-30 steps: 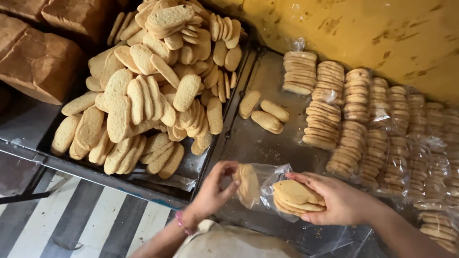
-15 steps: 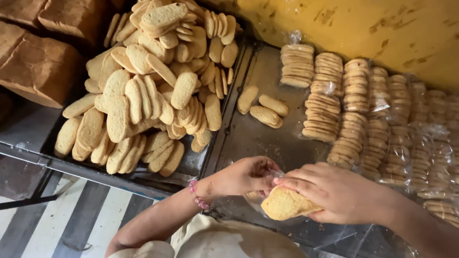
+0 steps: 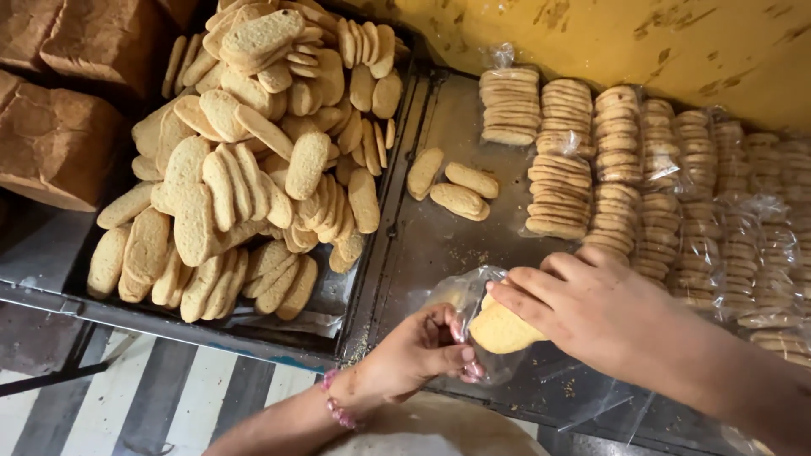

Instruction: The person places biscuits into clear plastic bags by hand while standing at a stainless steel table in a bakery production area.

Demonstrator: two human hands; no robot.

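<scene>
Left hand (image 3: 418, 355) low at the near edge of the grey metal worktop (image 3: 439, 245), fingers pinched together on the mouth of a thin clear plastic bag (image 3: 460, 295), holding it open toward the other hand. Right hand (image 3: 604, 312) reaching in from the right, fingers clamped on a small stack of pale oval rusk biscuits (image 3: 503, 331), now partly inside the bag. Changed from a second ago: then held apart, bag in one hand and stack in the other, both clear of each other; half a second ago brought together; now the stack sitting in the bag's opening with plastic wrapped round its left side. Judged from that, filling under way but not finished, bag not yet closed. Just beyond the hands, three loose oval biscuits (image 3: 456, 190) lying flat on the bare worktop. To the left, a dark shallow metal tray (image 3: 325, 317) heaped with many more of the same biscuits. To the right along the yellow wall (image 3: 676, 51), rows of already bagged biscuit stacks (image 3: 621, 177), lying side by side, well apart from the hands.
</scene>
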